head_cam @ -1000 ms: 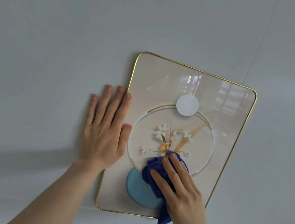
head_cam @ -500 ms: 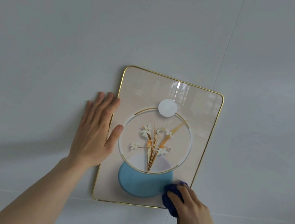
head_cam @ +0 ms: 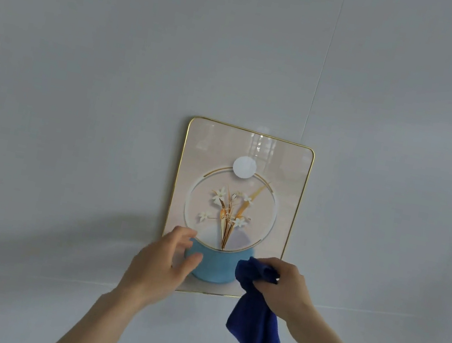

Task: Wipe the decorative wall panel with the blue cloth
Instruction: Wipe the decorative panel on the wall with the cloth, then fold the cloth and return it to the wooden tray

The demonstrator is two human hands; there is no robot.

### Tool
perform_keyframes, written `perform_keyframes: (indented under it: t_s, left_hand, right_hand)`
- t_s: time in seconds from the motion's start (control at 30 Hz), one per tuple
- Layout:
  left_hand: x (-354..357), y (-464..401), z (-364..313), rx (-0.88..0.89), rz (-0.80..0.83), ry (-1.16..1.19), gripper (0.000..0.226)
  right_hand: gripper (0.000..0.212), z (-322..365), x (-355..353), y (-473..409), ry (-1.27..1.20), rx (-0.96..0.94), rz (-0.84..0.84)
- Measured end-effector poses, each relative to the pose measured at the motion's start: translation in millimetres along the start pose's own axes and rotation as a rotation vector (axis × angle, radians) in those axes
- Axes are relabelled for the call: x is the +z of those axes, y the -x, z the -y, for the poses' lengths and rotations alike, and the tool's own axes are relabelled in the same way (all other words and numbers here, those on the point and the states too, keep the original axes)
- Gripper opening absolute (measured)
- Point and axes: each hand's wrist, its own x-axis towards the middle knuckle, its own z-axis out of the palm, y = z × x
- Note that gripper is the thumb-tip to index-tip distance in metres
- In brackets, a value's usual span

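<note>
The right hand [head_cam: 287, 289] pinches the dark blue cloth [head_cam: 253, 324], off the gold-rimmed glossy floral wall panel [head_cam: 248, 151]. The left hand [head_cam: 162, 266] hovers, fingers spread. Wiping appears paused; next, press cloth onto panel.

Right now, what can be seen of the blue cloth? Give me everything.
The blue cloth is a deep royal blue, soft and nappy like microfibre or terry. It is bunched at the top, where the right hand pinches it between the fingers, and the rest hangs loose in folds to a rough point at the bottom. Its gathered top overlaps the lower right corner of the wall panel; whether it presses on the panel cannot be told. The left hand does not touch it.
</note>
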Motion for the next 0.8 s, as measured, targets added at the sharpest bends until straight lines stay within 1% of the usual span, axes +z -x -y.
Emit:
perform_keyframes:
  t_s: [0.03, 0.07, 0.1, 0.2, 0.27, 0.33, 0.43, 0.5, 0.57, 0.6, 0.63, 0.67, 0.73, 0.8]
  left_hand:
    - [4.2, 5.7, -1.2, -0.029, 0.097, 0.035, 0.059]
    - [8.4, 11.7, -2.1, -0.049, 0.161, 0.047, 0.068]
    - [12.1, 17.4, -3.2, -0.057, 0.191, 0.063, 0.074]
    - [14.5, 32.4, -15.0, -0.054, 0.18, 0.211, 0.09]
    - [11.4, 38.1, -28.5, -0.018, 0.179, 0.3, 0.093]
    - [6.7, 41.1, -39.7, 0.003, 0.179, 0.351, 0.084]
    - [-4.7, 43.5, -46.5, -0.026, 0.081, 0.335, 0.056]
    - [-13.2, 43.8, -47.8, -0.041, -0.019, 0.285, 0.038]
    - [-20.3, 44.0, -48.2, -0.063, -0.091, 0.267, 0.03]
    - [-23.7, 43.6, -47.1, -0.074, -0.11, 0.261, 0.028]
    - [-27.2, 42.9, -45.5, -0.082, -0.122, 0.249, 0.027]
    - [-30.6, 41.6, -43.4, -0.086, -0.126, 0.23, 0.026]
    - [-37.9, 38.6, -40.5, -0.073, -0.114, 0.168, 0.026]
    - [-45.2, 36.5, -39.5, -0.05, -0.094, 0.073, 0.025]
  right_hand:
    - [0.031, 7.2, 0.3, 3.7, -0.069, 0.005, 0.003]
    - [0.032, 14.0, 0.4, 7.6, -0.138, 0.01, 0.002]
    - [0.032, 21.4, 0.7, 11.7, -0.206, 0.015, 0.003]
    - [0.029, 42.6, 2.1, 23.9, -0.363, 0.028, 0.037]
    - [0.031, 53.4, 3.5, 30.3, -0.443, 0.043, 0.083]
    - [0.036, 61.3, 5.0, 35.7, -0.492, 0.065, 0.113]
    - [0.043, 68.7, 4.6, 43.0, -0.504, 0.078, 0.169]
    - [0.047, 70.8, -0.2, 47.3, -0.553, 0.064, 0.28]
    - [0.05, 71.6, -6.2, 53.0, -0.594, 0.014, 0.439]
    - [0.051, 71.8, -8.2, 55.3, -0.59, -0.018, 0.49]
    - [0.05, 72.0, -9.9, 56.5, -0.565, -0.048, 0.504]
    - [0.045, 71.4, -11.5, 56.2, -0.53, -0.075, 0.483]
    - [0.033, 69.4, -15.8, 54.2, -0.47, -0.114, 0.403]
    - [0.026, 65.8, -21.4, 50.4, -0.399, -0.126, 0.346]
